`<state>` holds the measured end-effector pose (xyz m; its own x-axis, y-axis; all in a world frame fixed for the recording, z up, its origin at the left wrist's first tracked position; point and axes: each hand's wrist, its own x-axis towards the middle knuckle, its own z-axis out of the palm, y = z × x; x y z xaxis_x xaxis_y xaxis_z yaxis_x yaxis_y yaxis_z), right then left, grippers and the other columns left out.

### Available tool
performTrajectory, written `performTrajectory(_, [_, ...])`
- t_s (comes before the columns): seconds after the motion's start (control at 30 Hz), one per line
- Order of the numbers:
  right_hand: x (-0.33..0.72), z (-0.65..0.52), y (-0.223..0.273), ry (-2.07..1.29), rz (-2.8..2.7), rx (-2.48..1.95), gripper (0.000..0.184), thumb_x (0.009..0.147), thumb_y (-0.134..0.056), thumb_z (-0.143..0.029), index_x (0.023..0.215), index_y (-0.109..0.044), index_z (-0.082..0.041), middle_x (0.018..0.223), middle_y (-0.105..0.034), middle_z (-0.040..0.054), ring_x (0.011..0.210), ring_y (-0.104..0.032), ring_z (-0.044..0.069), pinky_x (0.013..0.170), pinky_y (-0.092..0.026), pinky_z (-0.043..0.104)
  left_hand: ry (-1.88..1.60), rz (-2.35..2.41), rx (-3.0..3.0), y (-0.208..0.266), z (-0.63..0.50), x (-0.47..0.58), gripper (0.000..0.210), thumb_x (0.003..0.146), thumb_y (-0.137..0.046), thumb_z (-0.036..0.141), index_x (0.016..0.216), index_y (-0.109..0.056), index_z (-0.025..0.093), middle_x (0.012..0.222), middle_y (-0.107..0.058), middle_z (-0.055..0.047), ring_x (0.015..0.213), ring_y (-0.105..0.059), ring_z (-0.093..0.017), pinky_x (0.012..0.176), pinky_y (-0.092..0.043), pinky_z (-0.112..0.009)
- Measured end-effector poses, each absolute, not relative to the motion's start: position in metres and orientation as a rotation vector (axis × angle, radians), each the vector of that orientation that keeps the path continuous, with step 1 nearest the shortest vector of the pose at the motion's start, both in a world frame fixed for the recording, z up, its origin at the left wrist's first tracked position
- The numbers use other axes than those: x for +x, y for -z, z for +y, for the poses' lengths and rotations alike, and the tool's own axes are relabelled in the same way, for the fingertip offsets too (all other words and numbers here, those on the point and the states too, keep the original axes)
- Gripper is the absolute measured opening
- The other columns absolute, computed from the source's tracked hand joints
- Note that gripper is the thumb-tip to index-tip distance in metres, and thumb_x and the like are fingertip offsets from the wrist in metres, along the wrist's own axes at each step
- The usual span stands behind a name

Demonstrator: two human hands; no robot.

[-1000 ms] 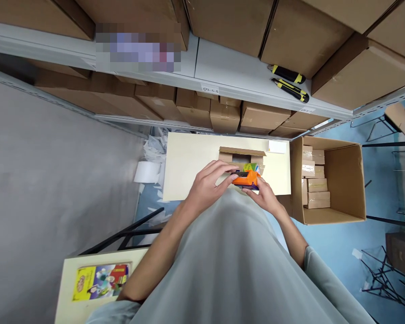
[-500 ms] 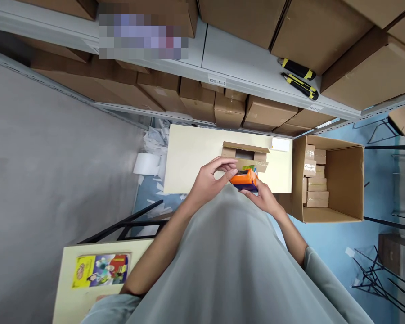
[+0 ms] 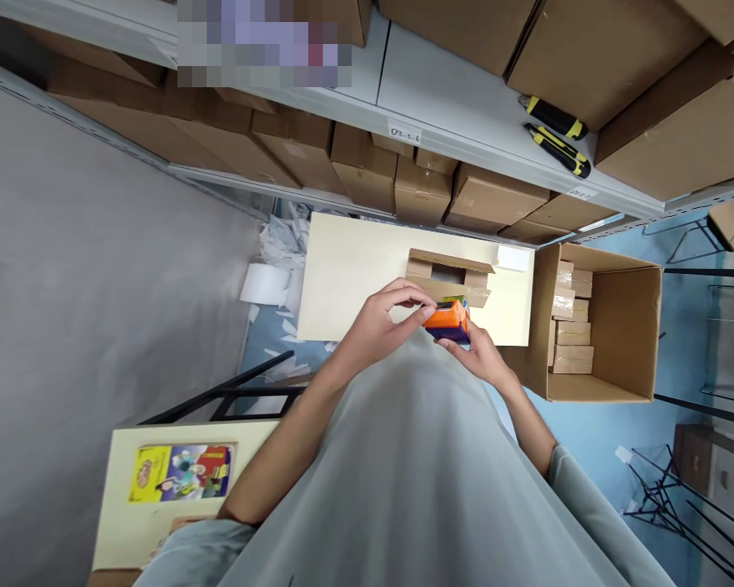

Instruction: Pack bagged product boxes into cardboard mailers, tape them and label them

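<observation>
Close to my body, over the near edge of the cream table (image 3: 355, 277), is a small orange and dark-blue packet (image 3: 448, 320) with some green at its far side. My right hand (image 3: 480, 355) grips it from the right, thumb along the near face. From the left, my left hand (image 3: 391, 322) reaches to its upper left corner, thumb and fingertips closed together there; whether they pinch the packet's edge is hard to make out. Just beyond the packet lies an open cardboard box (image 3: 449, 273) with its flaps spread out.
A large carton (image 3: 627, 326) holding several small brown boxes stands right of the table. A white box (image 3: 511, 258) lies at the table's far right. Two cutters (image 3: 556, 151) rest on the shelf (image 3: 453, 90) ahead. A colourful packet (image 3: 183, 473) lies on the lower-left table.
The view has shifted slightly. Both hands stay at the orange packet, and the left fingertips have drawn closer together at its upper left corner.
</observation>
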<state>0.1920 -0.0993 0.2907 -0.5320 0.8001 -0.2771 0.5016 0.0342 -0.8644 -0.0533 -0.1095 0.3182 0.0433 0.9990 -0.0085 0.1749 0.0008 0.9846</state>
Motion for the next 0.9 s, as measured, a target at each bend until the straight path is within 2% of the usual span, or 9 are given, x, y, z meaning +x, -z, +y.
performTrajectory(0.1, [0.193,-0.1,-0.292,-1.479,-2.074,-1.339,0.046,0.102,-0.07,-0.051,0.139,-0.067,-0.024,0.129,-0.078,0.0105,0.121,-0.074,0.032,0.108,-0.059,0.047,-1.077,1.337,1.289,-0.318,-0.11,-0.053,0.026,0.104,-0.067,0.046,0.1,-0.077,0.022,0.102,-0.076,-0.005,0.095,-0.072,-0.02,0.092,-0.061,-0.034])
performTrajectory(0.2, [0.193,-0.102,-0.295,-1.498,-2.103,-1.35,0.046,0.102,-0.07,-0.05,0.138,-0.068,-0.023,0.133,-0.077,0.0109,0.118,-0.074,0.031,0.106,-0.059,0.045,-1.061,1.382,1.24,-0.32,-0.11,-0.053,0.027,0.104,-0.064,0.046,0.1,-0.075,0.021,0.099,-0.076,-0.004,0.094,-0.072,-0.019,0.094,-0.061,-0.034])
performTrajectory(0.4, [0.19,-0.104,-0.3,-1.563,-2.1,-1.376,0.048,0.101,-0.071,-0.051,0.14,-0.067,-0.024,0.123,-0.08,0.0083,0.107,-0.076,0.03,0.097,-0.062,0.043,-1.162,1.458,1.261,-0.317,-0.109,-0.049,0.022,0.1,-0.068,0.042,0.102,-0.077,0.022,0.111,-0.076,-0.007,0.103,-0.072,-0.021,0.096,-0.06,-0.035])
performTrajectory(0.57, [0.193,-0.099,-0.305,-1.614,-2.124,-1.421,0.048,0.099,-0.072,-0.055,0.135,-0.069,-0.024,0.113,-0.081,0.0061,0.094,-0.075,0.027,0.088,-0.062,0.041,-1.1,1.467,1.226,-0.313,-0.111,-0.053,0.018,0.097,-0.07,0.037,0.103,-0.079,0.022,0.098,-0.079,-0.004,0.091,-0.073,-0.02,0.09,-0.06,-0.035])
performTrajectory(0.77, [0.194,-0.089,-0.317,-1.928,-1.949,-1.348,0.045,0.1,-0.069,-0.065,0.119,-0.07,-0.024,0.1,-0.082,0.0054,0.097,-0.078,0.028,0.093,-0.061,0.041,-1.131,1.49,1.213,-0.316,-0.117,-0.06,0.02,0.098,-0.071,0.039,0.105,-0.079,0.022,0.101,-0.079,-0.004,0.092,-0.073,-0.02,0.091,-0.06,-0.034])
performTrajectory(0.9, [0.195,-0.081,-0.325,-2.06,-1.923,-1.311,0.045,0.1,-0.07,-0.065,0.117,-0.067,-0.024,0.093,-0.081,0.0037,0.089,-0.077,0.025,0.086,-0.061,0.038,-1.154,1.48,1.074,-0.309,-0.119,-0.061,0.023,0.096,-0.073,0.042,0.105,-0.08,0.022,0.102,-0.08,-0.006,0.092,-0.074,-0.021,0.091,-0.062,-0.034])
